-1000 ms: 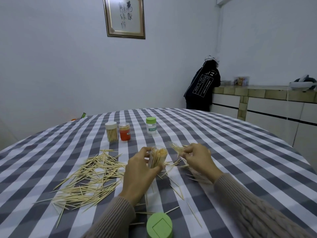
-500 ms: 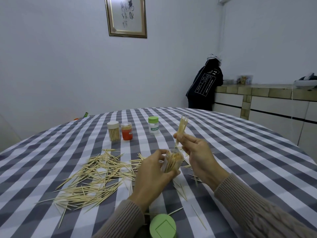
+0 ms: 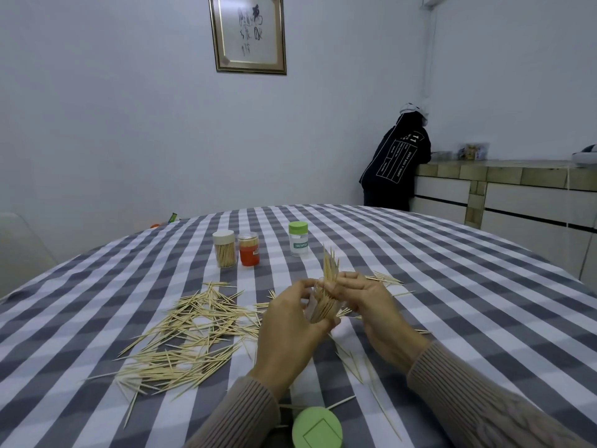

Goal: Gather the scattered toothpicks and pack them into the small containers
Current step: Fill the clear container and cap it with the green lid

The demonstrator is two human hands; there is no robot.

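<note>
Clear plastic is what my left hand grips: a small container, tilted, already thick with toothpicks. My right hand pinches a bundle of toothpicks whose lower ends sit at the container's mouth while the tips fan upward above my fingers. I judge I am feeding this bunch in, so this container is close to full but not closed; a green lid lies flat on the worktop near my left sleeve, probably its cap.

Further back stand three containers: one with a pale lid showing toothpicks inside, an orange one, and a green-lidded one. Plenty is left: a big loose pile sprawls left of my hands, and strays lie to the right and between my forearms.

My fingers hide the container's rim, so I cannot tell whether the bundle has entered it. Whether the green-lidded jar holds anything is hard to make out behind its label.
</note>
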